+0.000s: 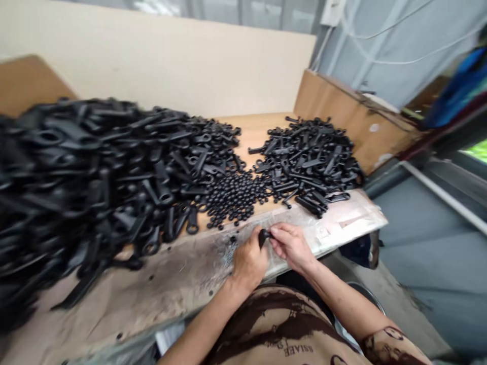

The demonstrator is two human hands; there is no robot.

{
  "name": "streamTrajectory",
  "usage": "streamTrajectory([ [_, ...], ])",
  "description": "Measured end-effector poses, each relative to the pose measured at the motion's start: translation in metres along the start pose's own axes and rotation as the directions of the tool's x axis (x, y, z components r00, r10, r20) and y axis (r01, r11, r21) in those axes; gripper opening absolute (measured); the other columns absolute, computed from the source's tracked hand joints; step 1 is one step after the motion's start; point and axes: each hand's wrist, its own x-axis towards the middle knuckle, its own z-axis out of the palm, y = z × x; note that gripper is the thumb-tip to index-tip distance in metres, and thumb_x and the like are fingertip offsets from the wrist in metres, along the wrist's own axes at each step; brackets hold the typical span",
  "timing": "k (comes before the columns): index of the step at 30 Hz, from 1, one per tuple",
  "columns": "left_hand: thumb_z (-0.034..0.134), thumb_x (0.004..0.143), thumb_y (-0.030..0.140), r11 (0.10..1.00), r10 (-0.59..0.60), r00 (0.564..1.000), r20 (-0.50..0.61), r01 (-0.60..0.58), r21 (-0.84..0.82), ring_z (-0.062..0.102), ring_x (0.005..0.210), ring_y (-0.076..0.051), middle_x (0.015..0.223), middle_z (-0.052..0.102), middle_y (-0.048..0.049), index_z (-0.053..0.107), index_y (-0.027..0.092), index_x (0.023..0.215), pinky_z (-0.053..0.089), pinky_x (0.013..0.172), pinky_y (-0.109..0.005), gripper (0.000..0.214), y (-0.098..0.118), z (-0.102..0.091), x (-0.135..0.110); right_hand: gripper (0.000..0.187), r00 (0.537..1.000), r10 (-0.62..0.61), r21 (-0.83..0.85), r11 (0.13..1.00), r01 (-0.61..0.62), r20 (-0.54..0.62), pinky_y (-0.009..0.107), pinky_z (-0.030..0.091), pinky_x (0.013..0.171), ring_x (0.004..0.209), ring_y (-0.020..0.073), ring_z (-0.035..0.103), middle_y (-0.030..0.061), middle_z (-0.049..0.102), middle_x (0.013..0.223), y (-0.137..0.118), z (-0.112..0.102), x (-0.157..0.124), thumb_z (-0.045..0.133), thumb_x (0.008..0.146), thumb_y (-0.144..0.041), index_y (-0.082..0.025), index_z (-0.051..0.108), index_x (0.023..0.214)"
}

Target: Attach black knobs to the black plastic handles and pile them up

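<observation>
In the lower middle of the frame, a black lever sits between the two hands: the left hand is closed around it, while the right hand pinches at its right end with thumb and fingertips; whether a smaller bit is caught there too, I can't tell. I'd judge it light, stiff and rather smooth, not fragile, best gripped by its flat shank. Just beyond lie small black balls, loose and probably apt to roll if brushed. A big heap of ring-ended levers crowds the left; a smaller heap, right of centre, is hemmed in by a wooden board
</observation>
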Motion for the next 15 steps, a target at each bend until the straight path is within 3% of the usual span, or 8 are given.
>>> streamTrajectory([
  [1, 0.040, 0.082, 0.019, 0.999, 0.038, 0.999, 0.012, -0.037, -0.014, 0.066, 0.073, -0.022, 0.086, 0.068, -0.0112, 0.045, 0.012, 0.118, 0.053, 0.065, -0.031, 0.037, 0.002, 0.002, 0.002, 0.024, 0.999, 0.034, 0.039, 0.999, -0.036, 0.038, 0.015, 0.024, 0.030, 0.034, 0.0046, 0.039, -0.0030, 0.052, 0.048, -0.002, -0.006, 0.003, 0.062, 0.073, -0.037, -0.013, 0.062, 0.071],
  [3, 0.043, 0.083, 0.022, 0.984, 0.159, 0.987, 0.024, -0.156, -0.091, 0.063, 0.091, -0.024, 0.103, 0.063, -0.0156, 0.033, 0.010, 0.128, 0.051, 0.078, -0.035, 0.048, 0.007, 0.004, 0.007, 0.024, 0.998, -0.004, 0.018, 1.000, 0.003, 0.066, 0.015, 0.026, 0.031, 0.035, 0.0055, 0.041, -0.0026, 0.054, 0.050, -0.011, -0.023, 0.004, 0.063, 0.072, -0.037, -0.014, 0.063, 0.075],
  [6, 0.050, 0.081, 0.030, 0.951, 0.240, 0.971, -0.009, -0.237, -0.197, 0.048, 0.116, -0.026, 0.125, 0.048, -0.0176, 0.021, 0.011, 0.135, 0.042, 0.095, -0.042, 0.065, 0.012, -0.003, 0.011, 0.021, 0.966, -0.255, -0.272, 0.934, 0.232, -0.050, 0.018, 0.036, 0.039, 0.042, 0.0081, 0.048, -0.0018, 0.057, 0.055, -0.034, -0.067, -0.008, 0.059, 0.076, -0.036, -0.016, 0.065, 0.080],
  [7, 0.052, 0.080, 0.032, 0.953, 0.207, 0.978, -0.029, -0.208, -0.218, 0.045, 0.118, -0.026, 0.128, 0.046, -0.0163, 0.022, 0.013, 0.136, 0.039, 0.098, -0.043, 0.066, 0.012, -0.008, 0.011, 0.020, 0.921, -0.375, -0.425, 0.854, 0.300, -0.104, 0.020, 0.040, 0.044, 0.046, 0.0097, 0.051, -0.0009, 0.059, 0.059, -0.042, -0.086, -0.014, 0.058, 0.078, -0.036, -0.017, 0.066, 0.081],
  [9, 0.053, 0.079, 0.036, 0.962, 0.086, 0.994, -0.067, -0.100, -0.253, 0.047, 0.115, -0.025, 0.127, 0.047, -0.0130, 0.026, 0.016, 0.134, 0.038, 0.100, -0.043, 0.065, 0.006, -0.020, 0.012, 0.020, 0.778, -0.605, -0.735, 0.603, 0.310, -0.169, 0.024, 0.046, 0.060, 0.062, 0.0140, 0.059, 0.0020, 0.065, 0.071, -0.056, -0.128, -0.022, 0.054, 0.081, -0.034, -0.020, 0.067, 0.085],
  [11, 0.052, 0.078, 0.041, 0.964, -0.025, 0.997, -0.069, 0.006, -0.264, 0.052, 0.108, -0.024, 0.120, 0.053, -0.0093, 0.035, 0.019, 0.129, 0.041, 0.098, -0.040, 0.058, -0.005, -0.031, 0.012, 0.021, 0.662, -0.727, -0.928, 0.349, 0.127, -0.182, 0.027, 0.045, 0.074, 0.079, 0.0181, 0.061, 0.0048, 0.068, 0.084, -0.065, -0.172, -0.025, 0.051, 0.083, -0.033, -0.021, 0.067, 0.087],
  [12, 0.052, 0.077, 0.043, 0.966, -0.066, 0.996, -0.053, 0.050, -0.255, 0.055, 0.103, -0.023, 0.115, 0.057, -0.0075, 0.041, 0.020, 0.125, 0.043, 0.095, -0.038, 0.054, -0.012, -0.036, 0.011, 0.022, 0.651, -0.731, -0.967, 0.256, -0.016, -0.204, 0.028, 0.044, 0.076, 0.084, 0.0191, 0.061, 0.0055, 0.068, 0.088, -0.068, -0.192, -0.023, 0.049, 0.084, -0.032, -0.021, 0.067, 0.088],
  [15, 0.052, 0.075, 0.048, 0.972, -0.142, 0.990, -0.002, 0.139, -0.190, 0.062, 0.087, -0.022, 0.101, 0.065, -0.0032, 0.052, 0.024, 0.112, 0.051, 0.082, -0.032, 0.045, -0.031, -0.039, 0.006, 0.025, 0.693, -0.639, -0.924, 0.075, -0.375, -0.333, 0.025, 0.042, 0.069, 0.085, 0.0191, 0.061, 0.0063, 0.067, 0.093, -0.070, -0.240, -0.010, 0.042, 0.087, -0.029, -0.022, 0.066, 0.089],
])
